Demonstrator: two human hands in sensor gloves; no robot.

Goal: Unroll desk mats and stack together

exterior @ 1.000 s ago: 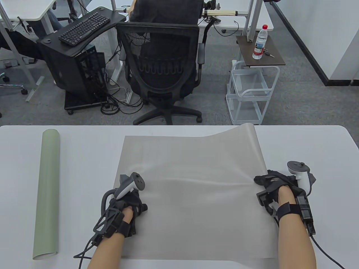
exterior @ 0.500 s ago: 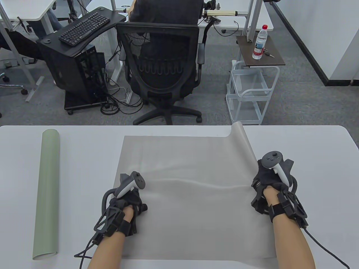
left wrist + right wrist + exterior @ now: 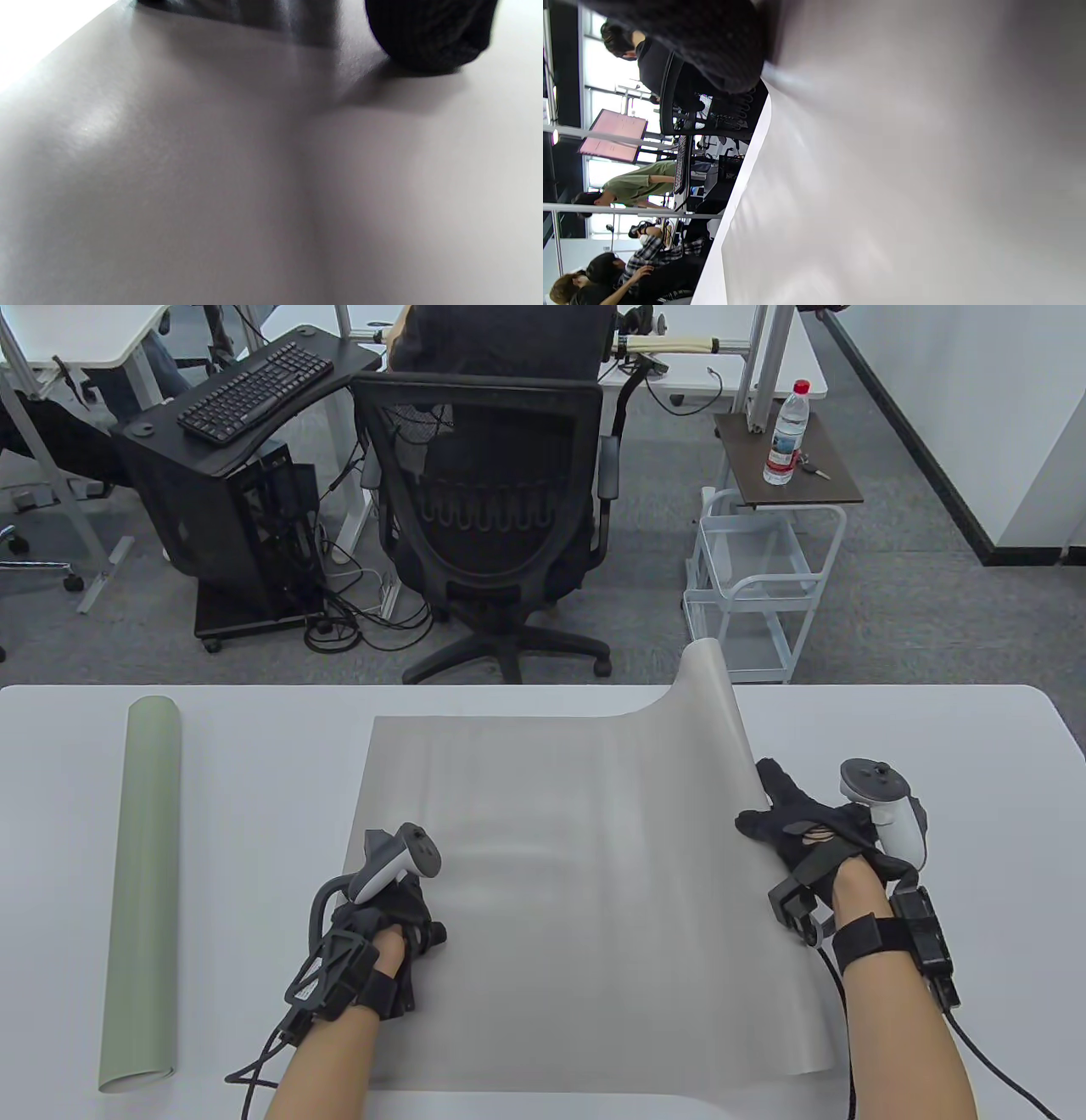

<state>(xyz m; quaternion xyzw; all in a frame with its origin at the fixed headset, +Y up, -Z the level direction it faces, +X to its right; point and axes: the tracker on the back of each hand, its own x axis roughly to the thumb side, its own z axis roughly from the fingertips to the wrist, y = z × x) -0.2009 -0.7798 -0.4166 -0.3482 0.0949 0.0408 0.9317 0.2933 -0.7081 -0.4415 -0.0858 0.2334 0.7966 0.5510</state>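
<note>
A grey desk mat (image 3: pixel 577 899) lies unrolled in the middle of the white table (image 3: pixel 959 746). Its right edge curls up, and the far right corner (image 3: pixel 704 666) stands highest. My left hand (image 3: pixel 386 912) rests on the mat's near left part; in the left wrist view a fingertip (image 3: pixel 428 34) touches the mat (image 3: pixel 254 190). My right hand (image 3: pixel 797 827) lies with spread fingers against the raised right edge; the right wrist view shows a finger (image 3: pixel 712 42) on the mat (image 3: pixel 903 169). A green mat (image 3: pixel 144 891) lies rolled up at the table's left.
Beyond the table's far edge stand a black office chair (image 3: pixel 492 517), a white wire cart (image 3: pixel 755 585) and a side table with a water bottle (image 3: pixel 785 432). Bare table lies between the green roll and the grey mat.
The grey mat's right edge has curled up higher and further left. My right hand has shifted along that edge and turned. My left hand has not moved.
</note>
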